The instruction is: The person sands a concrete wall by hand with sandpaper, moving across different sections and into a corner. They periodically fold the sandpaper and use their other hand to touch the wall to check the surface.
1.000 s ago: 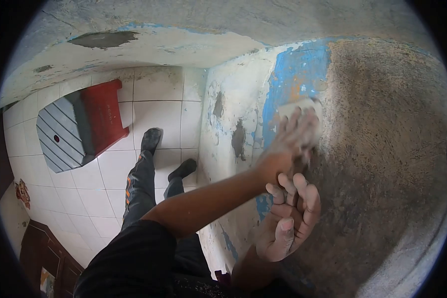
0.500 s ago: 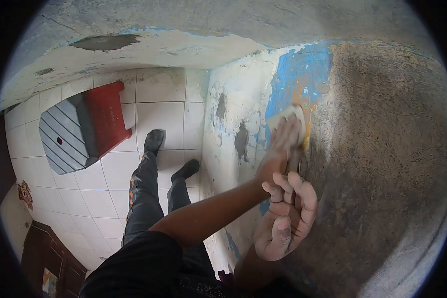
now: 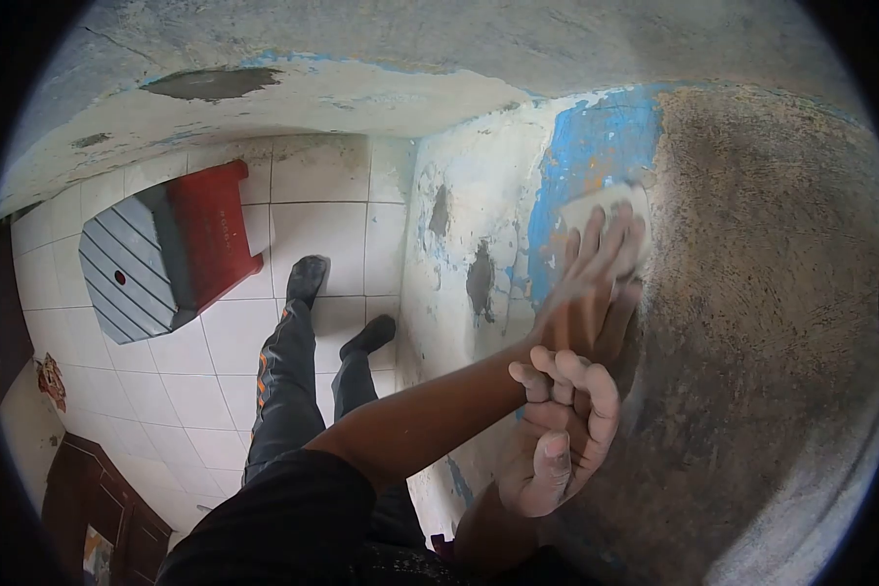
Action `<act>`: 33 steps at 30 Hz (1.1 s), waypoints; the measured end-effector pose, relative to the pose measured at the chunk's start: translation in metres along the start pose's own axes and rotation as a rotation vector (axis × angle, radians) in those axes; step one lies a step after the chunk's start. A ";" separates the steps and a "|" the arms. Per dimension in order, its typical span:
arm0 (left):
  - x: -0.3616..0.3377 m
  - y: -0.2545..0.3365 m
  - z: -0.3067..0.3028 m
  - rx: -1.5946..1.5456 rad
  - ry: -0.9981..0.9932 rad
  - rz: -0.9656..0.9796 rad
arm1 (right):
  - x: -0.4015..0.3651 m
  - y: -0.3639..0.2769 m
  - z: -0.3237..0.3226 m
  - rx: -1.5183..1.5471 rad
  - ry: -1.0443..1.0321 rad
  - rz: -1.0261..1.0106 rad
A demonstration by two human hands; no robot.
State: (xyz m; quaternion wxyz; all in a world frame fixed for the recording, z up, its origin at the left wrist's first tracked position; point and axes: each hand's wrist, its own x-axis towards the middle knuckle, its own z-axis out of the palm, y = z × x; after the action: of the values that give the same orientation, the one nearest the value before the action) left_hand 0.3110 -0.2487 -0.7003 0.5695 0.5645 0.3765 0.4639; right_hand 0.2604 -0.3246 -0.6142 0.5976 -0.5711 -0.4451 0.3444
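Observation:
My left hand (image 3: 596, 269) reaches across to the wall on the right, blurred by motion. Its fingers are laid over a pale rectangular pad (image 3: 637, 195), pressing it to the wall where blue paint (image 3: 606, 132) borders a rough brown-grey patch (image 3: 762, 244). Under that wrist, close to the wall, my right hand (image 3: 562, 430) is held up with the palm towards me. Its fingers are loosely curled and apart, holding nothing, and pale dust coats them.
To the left, a red and grey plastic step stool (image 3: 171, 249) lies on its side on the white tiled floor (image 3: 317, 176). My feet (image 3: 308, 278) stand between it and the wall. A brown wooden door or cabinet (image 3: 93, 488) shows at lower left.
My left hand and the pad have slid to the right along the wall, from the blue paint to the edge of the brown patch. My right hand has barely moved.

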 end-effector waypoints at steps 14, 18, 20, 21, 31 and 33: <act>-0.024 -0.013 0.001 0.055 -0.122 0.019 | 0.000 0.003 0.000 -0.002 -0.021 0.057; 0.011 -0.004 -0.006 0.058 -0.035 0.001 | -0.003 0.006 -0.002 -0.012 -0.049 0.031; 0.016 0.004 -0.008 0.074 0.018 0.014 | -0.001 0.007 -0.003 0.019 -0.022 0.002; 0.000 0.004 -0.007 0.037 -0.050 0.014 | 0.000 0.006 -0.004 0.022 -0.024 -0.006; 0.001 0.007 -0.007 0.055 -0.071 0.017 | 0.008 -0.004 -0.006 -0.039 -0.069 -0.050; -0.025 0.006 -0.001 0.071 -0.102 0.004 | 0.010 -0.003 -0.007 -0.017 -0.059 -0.054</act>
State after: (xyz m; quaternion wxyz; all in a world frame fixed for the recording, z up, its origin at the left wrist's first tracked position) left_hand 0.3024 -0.2727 -0.6966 0.5668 0.6079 0.3620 0.4221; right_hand 0.2699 -0.3183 -0.6093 0.5883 -0.5536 -0.4807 0.3412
